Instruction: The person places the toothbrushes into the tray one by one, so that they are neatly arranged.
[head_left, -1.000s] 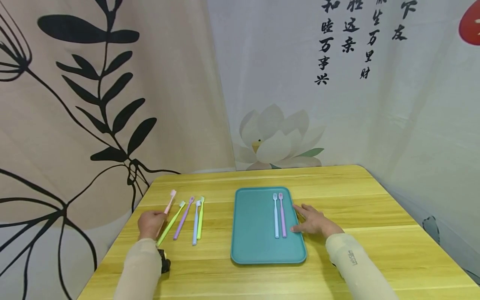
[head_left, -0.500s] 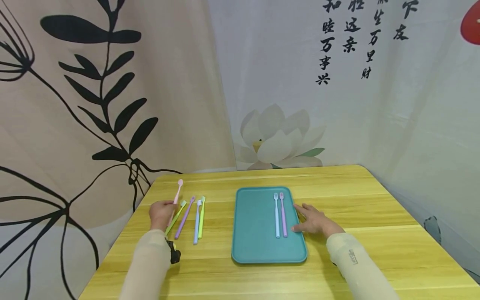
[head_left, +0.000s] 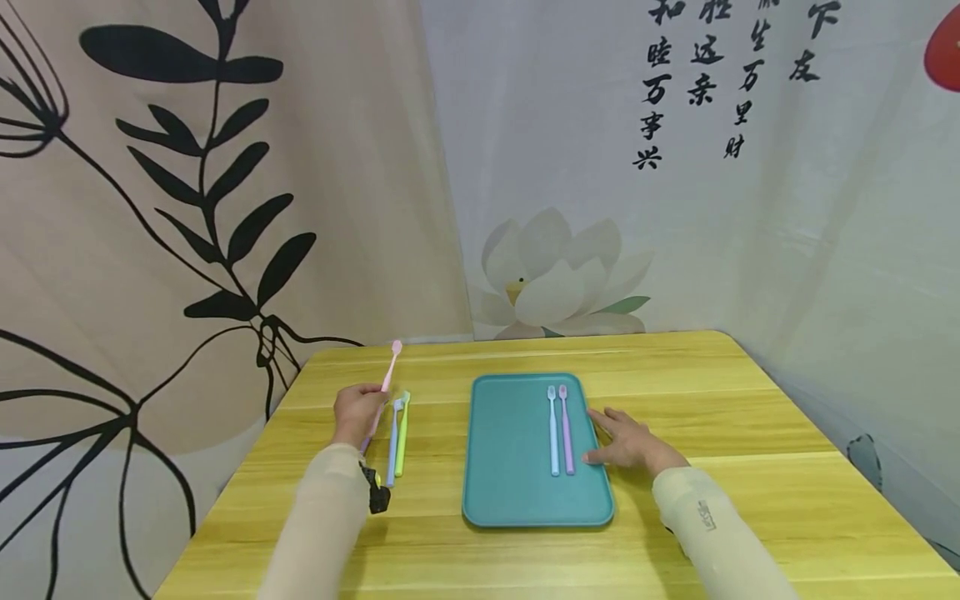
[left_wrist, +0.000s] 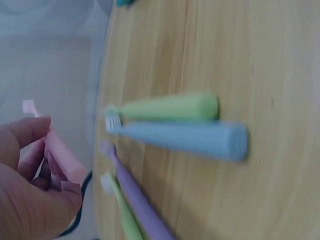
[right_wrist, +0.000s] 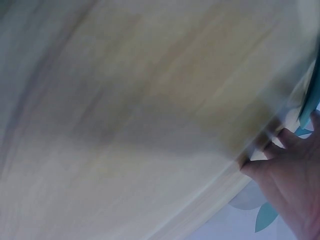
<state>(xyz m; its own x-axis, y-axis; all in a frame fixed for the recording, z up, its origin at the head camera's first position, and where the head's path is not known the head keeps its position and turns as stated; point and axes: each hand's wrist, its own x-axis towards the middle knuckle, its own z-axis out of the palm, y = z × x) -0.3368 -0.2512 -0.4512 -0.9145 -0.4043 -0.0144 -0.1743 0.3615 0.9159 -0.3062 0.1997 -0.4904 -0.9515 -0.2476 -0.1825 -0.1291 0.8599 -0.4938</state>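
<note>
My left hand (head_left: 358,414) pinches a pink toothbrush (head_left: 389,375) between thumb and fingers, above the table. Below and beside it lie a blue toothbrush (head_left: 392,450) and a green toothbrush (head_left: 402,442). In the left wrist view a purple toothbrush (left_wrist: 137,197) and a second green toothbrush (left_wrist: 127,216) lie beside those; my left hand and arm mostly hide this pair from the head view. A teal tray (head_left: 506,492) bears a light blue toothbrush (head_left: 553,437) and a purple toothbrush (head_left: 567,437), side by side. With fingers spread, my right hand (head_left: 630,443) touches the tray's right rim.
The wooden table (head_left: 750,483) reaches back to a curtain (head_left: 375,183) printed with plants and writing. A black device (head_left: 377,490) is strapped at my left wrist. Bare wood separates the loose toothbrushes from the tray.
My left hand has lifted the pink toothbrush from the left end of the row and carried it rightward over the other toothbrushes. The right hand and tray have stayed put.
</note>
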